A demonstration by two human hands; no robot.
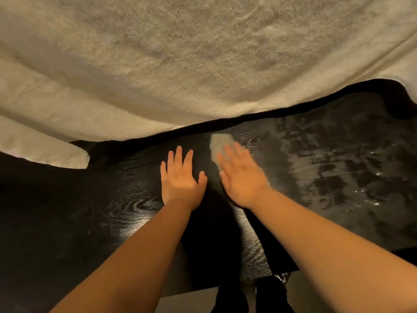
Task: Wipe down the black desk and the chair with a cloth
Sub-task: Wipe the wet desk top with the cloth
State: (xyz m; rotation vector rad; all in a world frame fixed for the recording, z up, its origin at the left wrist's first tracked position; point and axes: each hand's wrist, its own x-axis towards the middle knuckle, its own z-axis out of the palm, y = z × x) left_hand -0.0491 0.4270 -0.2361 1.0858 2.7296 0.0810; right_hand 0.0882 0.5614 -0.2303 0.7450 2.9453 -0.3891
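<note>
L hand [180, 177] lies flat on the desk [126, 222] near its far edge, fingers straight & slightly apart. R hand [241, 177] (blurred) presses flat on the cloth [220, 143] just beside it, fingers straight; the cloth pokes out past the fingertips. Wet streaks [338, 159] cover the desk's right part. A pale blanket [180, 53] lies beyond the far edge.

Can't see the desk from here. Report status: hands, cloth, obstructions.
Left hand flat on black desk. Right hand presses cloth, fingers straight. Wet streaks to its right. Cream blanket along far edge.
</note>
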